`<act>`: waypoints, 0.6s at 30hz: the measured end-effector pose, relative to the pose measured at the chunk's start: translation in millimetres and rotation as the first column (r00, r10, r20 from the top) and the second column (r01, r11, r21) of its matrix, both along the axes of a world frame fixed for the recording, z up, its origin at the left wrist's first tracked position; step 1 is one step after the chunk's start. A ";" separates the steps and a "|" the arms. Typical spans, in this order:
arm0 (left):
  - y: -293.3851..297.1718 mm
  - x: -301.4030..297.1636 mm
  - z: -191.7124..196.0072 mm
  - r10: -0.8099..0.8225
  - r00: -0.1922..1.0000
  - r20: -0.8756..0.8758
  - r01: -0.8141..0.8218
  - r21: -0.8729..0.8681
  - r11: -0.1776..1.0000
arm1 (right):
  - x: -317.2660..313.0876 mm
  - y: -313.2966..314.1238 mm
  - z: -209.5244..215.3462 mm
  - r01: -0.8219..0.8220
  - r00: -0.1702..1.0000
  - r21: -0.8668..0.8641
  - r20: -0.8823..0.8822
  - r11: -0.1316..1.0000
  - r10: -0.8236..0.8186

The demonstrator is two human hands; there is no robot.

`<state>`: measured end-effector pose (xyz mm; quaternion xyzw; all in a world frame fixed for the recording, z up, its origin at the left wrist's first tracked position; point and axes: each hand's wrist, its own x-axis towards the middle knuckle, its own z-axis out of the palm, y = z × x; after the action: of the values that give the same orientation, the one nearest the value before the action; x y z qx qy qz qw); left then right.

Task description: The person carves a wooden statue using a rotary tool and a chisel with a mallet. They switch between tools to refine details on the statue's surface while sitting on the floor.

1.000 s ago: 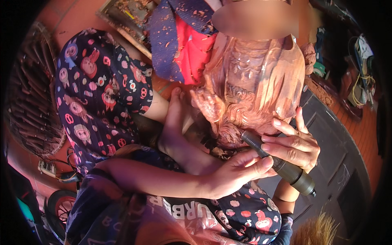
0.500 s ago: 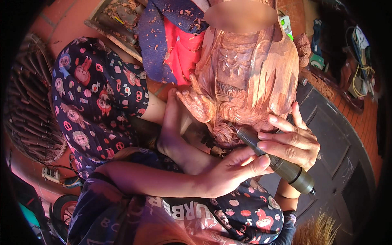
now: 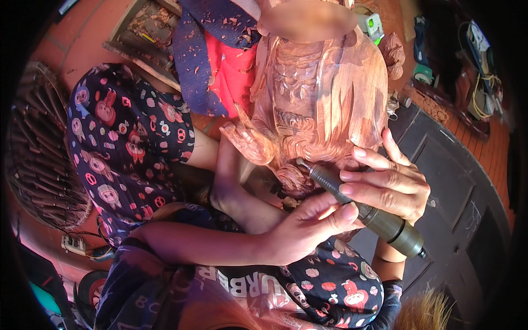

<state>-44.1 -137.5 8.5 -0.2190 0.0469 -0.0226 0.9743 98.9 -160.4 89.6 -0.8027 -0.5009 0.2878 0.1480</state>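
Wooden figure (image 3: 352,99) looks mostly carved tbh
Dark handpiece (image 3: 395,228) is gripped by left hand (image 3: 308,228) and right hand (image 3: 393,190) together, tip held at the figure's near end; what's left can't be told.

Dark shirt (image 3: 137,286), pale block lettering (image 3: 250,283), dark shorts (image 3: 118,146) with cartoon print, bare hands (image 3: 301,231)

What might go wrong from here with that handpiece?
The handpiece points its tip at the wood carving, so a slip might gouge the curled detail. The left hand and right hand are bare and near that tip; a skid could catch fingers. A bare foot lies near the carving, perhaps exposed if the handpiece drops.
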 end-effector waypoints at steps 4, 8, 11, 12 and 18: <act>-16.3 -6.9 -7.2 0.126 0.988 0.091 -0.115 -0.112 0.987 | 0.3 1.5 2.0 -0.047 0.999 -0.034 -0.019 0.998 0.046; -9.1 -6.9 -0.8 0.041 0.999 0.030 -0.037 -0.116 0.992 | 0.3 1.0 0.4 -0.070 0.998 -0.037 -0.011 0.997 0.069; -0.1 -3.7 4.0 -0.003 1.000 0.008 0.004 -0.090 0.996 | 1.9 0.8 2.0 -0.066 0.998 -0.031 -0.003 0.997 0.066; 2.1 -2.6 4.8 -0.025 1.000 0.005 0.025 -0.082 0.996 | 2.1 1.3 3.3 -0.060 0.998 -0.029 0.002 0.998 0.060; -2.5 -2.6 4.3 0.062 0.998 0.002 -0.061 -0.175 0.983 | 2.9 1.0 1.2 -0.106 0.994 -0.032 0.012 0.994 0.106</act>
<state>-46.8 -140.0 12.8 -0.3048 0.0344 0.0028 0.9518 101.8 -159.4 90.7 -0.7792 -0.5391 0.2978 0.1164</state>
